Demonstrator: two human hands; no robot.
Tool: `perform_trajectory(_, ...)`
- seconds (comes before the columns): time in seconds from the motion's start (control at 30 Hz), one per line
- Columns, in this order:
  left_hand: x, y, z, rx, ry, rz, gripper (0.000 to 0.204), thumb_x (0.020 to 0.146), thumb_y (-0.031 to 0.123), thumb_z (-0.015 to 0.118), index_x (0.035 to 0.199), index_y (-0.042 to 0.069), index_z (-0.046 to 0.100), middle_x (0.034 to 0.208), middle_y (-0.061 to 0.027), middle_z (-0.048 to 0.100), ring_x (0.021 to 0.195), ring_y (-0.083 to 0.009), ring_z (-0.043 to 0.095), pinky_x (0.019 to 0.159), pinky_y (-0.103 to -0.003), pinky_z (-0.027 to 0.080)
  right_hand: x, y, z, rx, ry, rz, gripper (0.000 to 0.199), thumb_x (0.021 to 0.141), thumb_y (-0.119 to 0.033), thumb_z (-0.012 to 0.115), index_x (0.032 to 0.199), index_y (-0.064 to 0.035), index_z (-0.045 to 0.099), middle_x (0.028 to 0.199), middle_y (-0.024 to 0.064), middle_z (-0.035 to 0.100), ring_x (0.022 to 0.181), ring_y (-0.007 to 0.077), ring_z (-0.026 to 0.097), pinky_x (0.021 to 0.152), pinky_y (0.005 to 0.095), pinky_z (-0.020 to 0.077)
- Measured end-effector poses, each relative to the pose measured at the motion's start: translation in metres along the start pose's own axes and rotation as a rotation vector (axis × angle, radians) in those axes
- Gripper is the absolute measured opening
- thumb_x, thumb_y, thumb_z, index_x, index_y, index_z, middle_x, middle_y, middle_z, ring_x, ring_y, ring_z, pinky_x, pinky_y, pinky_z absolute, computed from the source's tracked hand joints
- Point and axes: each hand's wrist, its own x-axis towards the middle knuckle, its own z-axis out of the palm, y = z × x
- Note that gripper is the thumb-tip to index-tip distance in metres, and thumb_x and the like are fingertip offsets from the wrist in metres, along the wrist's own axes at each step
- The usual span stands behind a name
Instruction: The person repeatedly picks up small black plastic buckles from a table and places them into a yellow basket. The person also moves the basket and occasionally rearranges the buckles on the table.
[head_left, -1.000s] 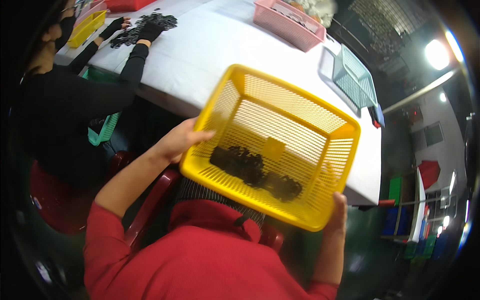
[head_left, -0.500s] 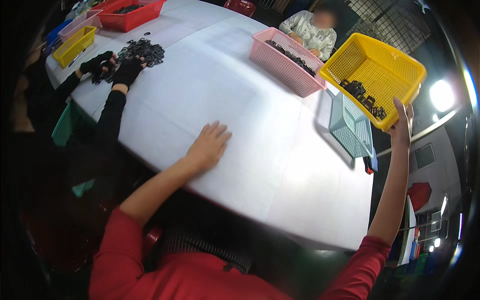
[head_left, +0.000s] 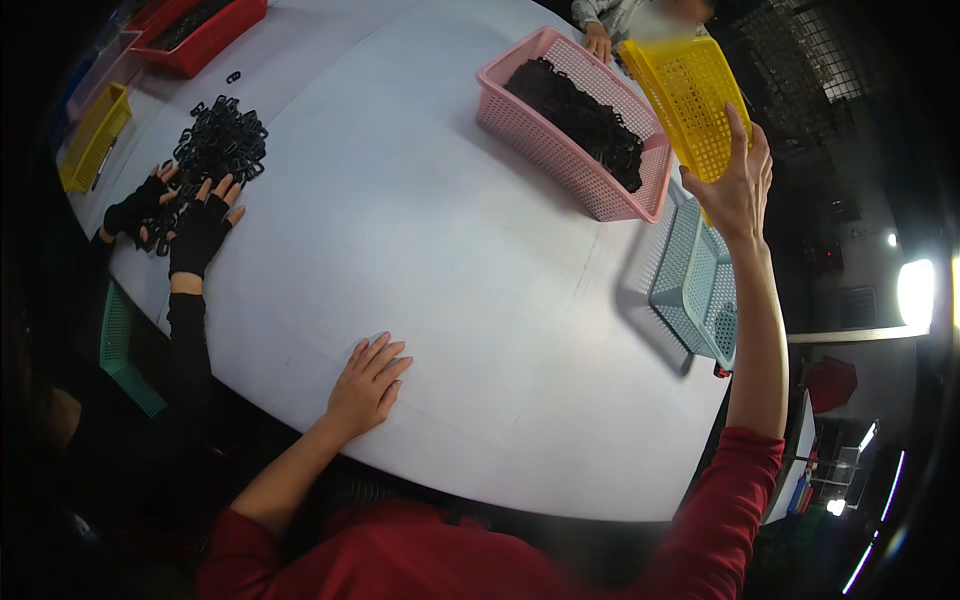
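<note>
The left hand (head_left: 368, 382) lies flat, fingers spread, on the white bench (head_left: 440, 250) just inside its near edge, gripping nothing. A wide bare stretch of benchtop opens beyond it. At the right edge a pale blue basket (head_left: 695, 290) hangs partly over the rim. Above it the right hand (head_left: 738, 185) is raised, clamped on a tilted yellow basket (head_left: 690, 95). Just left of that sits a pink basket (head_left: 575, 120) of black parts. Far left, a co-worker's gloved hands (head_left: 175, 220) rest by a heap of black rings (head_left: 220, 140).
</note>
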Motion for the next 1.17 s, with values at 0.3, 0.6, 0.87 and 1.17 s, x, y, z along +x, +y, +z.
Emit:
perform_trajectory(0.3, 0.005, 0.001, 0.001, 0.02, -0.064, -0.063, 0.038, 0.085, 0.011, 0.057, 0.122, 0.008, 0.055, 0.136, -0.0099, 0.046, 0.136, -0.03, 0.034, 0.114, -0.05, 0.024, -0.09, 0.066, -0.144, 1.236, 0.021, 0.904, 0.072, 0.088, -0.026, 0.061, 0.147, -0.0046, 0.025, 0.133, 0.0161, 0.044, 0.122, 0.0284, 0.047, 0.103, 0.0421, 0.0411)
perform_trajectory(0.6, 0.004, -0.005, 0.009, 0.089, -0.107, -0.041, 0.04, 0.084, 0.012, 0.054, 0.124, 0.009, 0.054, 0.138, -0.0124, 0.043, 0.139, -0.0326, 0.029, 0.115, -0.052, 0.02, -0.405, -0.123, -0.147, 1.757, 0.229, 1.777, 0.054, 0.086, -0.033, 0.061, 0.129, -0.0008, 0.052, 0.121, 0.0128, 0.061, 0.106, 0.0277, 0.061, 0.093, 0.043, 0.0493)
perform_trajectory(0.87, 0.007, -0.003, 0.008, 0.136, -0.077, 0.03, 0.041, 0.084, 0.008, 0.053, 0.125, 0.008, 0.052, 0.138, -0.0123, 0.043, 0.137, -0.0343, 0.032, 0.112, -0.055, 0.021, -0.43, -0.101, -0.143, 1.77, 0.348, 1.798, 0.056, 0.084, -0.036, 0.062, 0.127, -0.0013, 0.053, 0.12, 0.0121, 0.062, 0.107, 0.0274, 0.061, 0.093, 0.0407, 0.0491)
perform_trajectory(1.17, -0.003, -0.016, 0.026, 0.199, -0.066, -0.101, 0.04, 0.087, 0.008, 0.053, 0.127, 0.009, 0.052, 0.141, -0.0112, 0.042, 0.14, -0.0335, 0.028, 0.115, -0.054, 0.018, -0.462, 0.022, -0.148, 1.896, 0.151, 1.595, 0.066, 0.083, -0.041, 0.061, 0.133, -0.0012, 0.048, 0.127, 0.0149, 0.059, 0.116, 0.0322, 0.058, 0.103, 0.0459, 0.0448)
